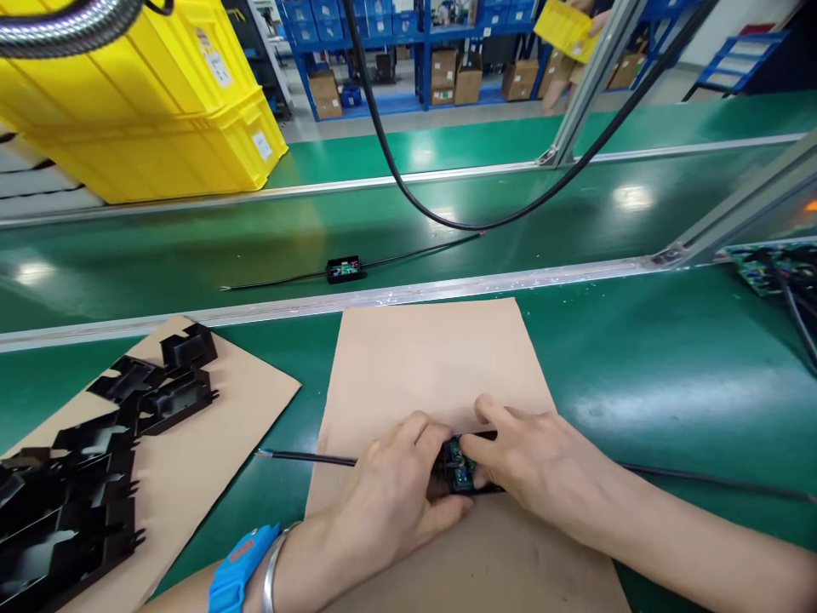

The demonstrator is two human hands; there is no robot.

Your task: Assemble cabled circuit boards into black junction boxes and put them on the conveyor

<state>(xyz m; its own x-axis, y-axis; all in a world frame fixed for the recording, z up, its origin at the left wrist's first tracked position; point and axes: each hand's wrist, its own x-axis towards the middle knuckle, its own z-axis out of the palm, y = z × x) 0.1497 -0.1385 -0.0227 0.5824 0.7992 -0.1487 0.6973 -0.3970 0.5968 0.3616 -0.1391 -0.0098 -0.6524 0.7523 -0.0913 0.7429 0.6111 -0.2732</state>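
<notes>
A black plastic box with a green circuit board (460, 466) inside it lies on a cardboard sheet (434, 358) in front of me. My left hand (399, 481) grips the left end of the box, thumb along the near side and fingers on the far side. Over the right end, my right hand (529, 460) presses its fingers onto the board and the box, hiding part of both. A black cable (306, 457) comes out past my left hand, its stripped end beyond the cardboard. Another black cable (715, 481) runs off to the right beneath my right forearm.
Several empty black housings (179, 400) lie on a second cardboard sheet (210, 451) at left. Beyond the metal rail (408, 294) is a wired board in a black box (345, 269). Yellow crates (191, 153) stand behind; a black cable (396, 170) hangs overhead. Green boards (759, 268) sit far right.
</notes>
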